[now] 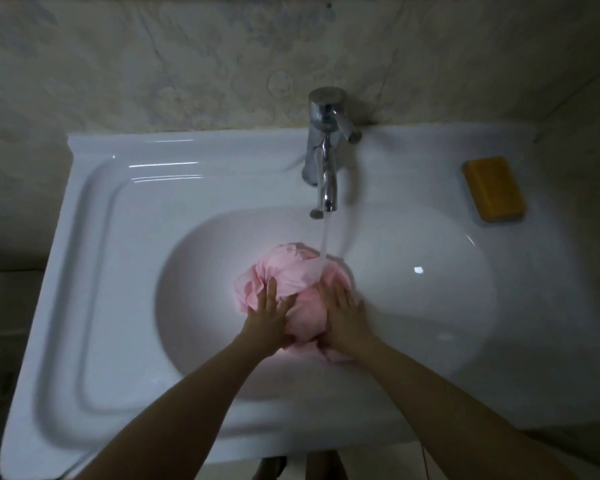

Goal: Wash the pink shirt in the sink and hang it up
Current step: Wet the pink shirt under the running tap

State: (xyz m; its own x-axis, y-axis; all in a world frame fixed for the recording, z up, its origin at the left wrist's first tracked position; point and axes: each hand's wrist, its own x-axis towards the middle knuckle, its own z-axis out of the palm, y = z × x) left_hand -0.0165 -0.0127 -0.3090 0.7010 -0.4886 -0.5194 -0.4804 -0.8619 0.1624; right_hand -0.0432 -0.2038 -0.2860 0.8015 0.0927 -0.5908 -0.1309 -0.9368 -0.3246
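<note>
Pink shirt point(288, 268) bunched mid-basin in sink point(430, 299), under running tap point(324, 157); left hand point(269, 315) presses flat-fingered at 8 o'clock; right hand point(343, 317) likewise at 4; bundle lies toward 12, equally near both.

Chrome faucet point(321, 157) runs water point(326, 237); yellow soap bar point(494, 188) lies to its right — marbled wall point(153, 64) behind.

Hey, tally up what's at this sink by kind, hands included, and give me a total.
Hands: 2 (left hand, right hand)
Pink shirt: 1
Faucet: 1
Yellow soap bar: 1
Sink: 1
Total: 6
</note>
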